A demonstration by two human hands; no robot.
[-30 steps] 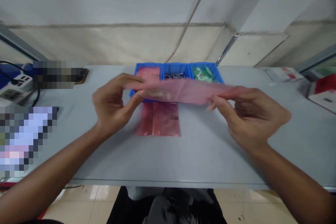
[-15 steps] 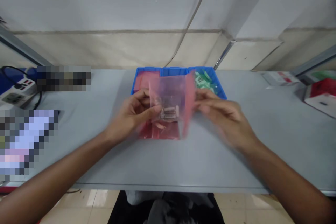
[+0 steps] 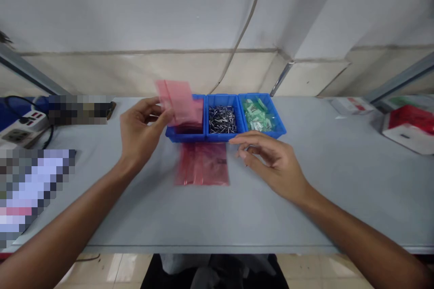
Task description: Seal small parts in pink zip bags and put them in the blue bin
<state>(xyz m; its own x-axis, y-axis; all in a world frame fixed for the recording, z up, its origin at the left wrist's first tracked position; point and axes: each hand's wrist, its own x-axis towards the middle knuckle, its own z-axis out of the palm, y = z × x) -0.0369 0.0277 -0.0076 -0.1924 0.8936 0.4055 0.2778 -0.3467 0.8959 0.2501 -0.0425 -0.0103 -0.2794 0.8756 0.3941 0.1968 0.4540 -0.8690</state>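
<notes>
My left hand (image 3: 140,132) pinches a small pink plastic bag (image 3: 176,100) and holds it over the left blue bin (image 3: 186,133), which has more pink bags in it. My right hand (image 3: 271,159) hovers just above the grey table (image 3: 237,207) with its fingers loosely spread and nothing in them, right of a stack of pink bags (image 3: 203,164) lying flat. The middle blue bin (image 3: 222,119) holds several small metal parts. The right blue bin (image 3: 260,115) holds green packets.
A power strip (image 3: 20,124) with a black cable sits at the far left. Red and white boxes (image 3: 407,127) lie at the far right. A wall rises right behind the bins. The table's front edge runs close to my body.
The pink bag was held stretched between both hands, then upright in front of the bins. Now my right hand has let go and lowered, and my left hand has carried the bag left over the left bin.
</notes>
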